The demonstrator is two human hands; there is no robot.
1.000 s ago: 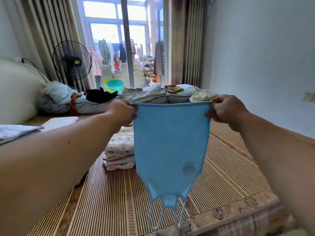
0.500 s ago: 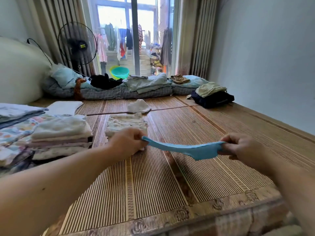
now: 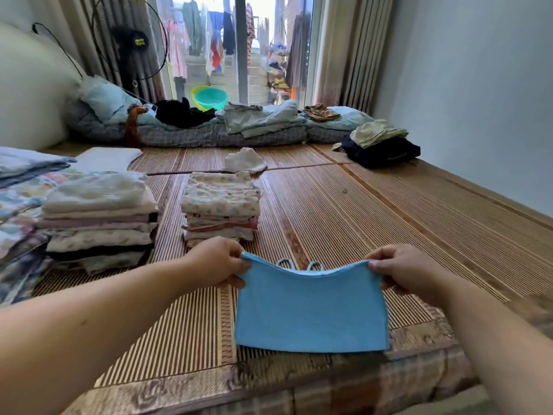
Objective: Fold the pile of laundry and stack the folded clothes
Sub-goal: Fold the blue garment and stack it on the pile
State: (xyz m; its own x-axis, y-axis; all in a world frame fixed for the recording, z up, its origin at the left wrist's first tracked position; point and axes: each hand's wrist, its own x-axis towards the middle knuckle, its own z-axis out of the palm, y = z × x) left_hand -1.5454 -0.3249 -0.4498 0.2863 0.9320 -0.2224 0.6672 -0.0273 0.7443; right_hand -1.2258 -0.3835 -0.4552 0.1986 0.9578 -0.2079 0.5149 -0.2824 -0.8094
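Note:
A light blue strappy top (image 3: 311,310) lies folded in half on the striped bamboo mat (image 3: 359,211), its thin straps peeking out at the far edge. My left hand (image 3: 217,262) pinches its far left corner. At the far right corner my right hand (image 3: 404,272) pinches the same edge. Just beyond my left hand stands a stack of folded patterned clothes (image 3: 221,208). A taller stack of folded white and pale clothes (image 3: 98,217) sits further left.
A small white garment (image 3: 245,160) lies behind the middle stack. A dark and cream heap of clothes (image 3: 380,143) sits at the back right. Bedding and loose clothes (image 3: 263,121) line the window side, a fan (image 3: 131,46) behind them. Patterned fabric (image 3: 18,223) covers the far left.
The blue top hung upright from both hands, then was swung down flat. It now lies on the mat folded in half, both hands still pinching its far corners.

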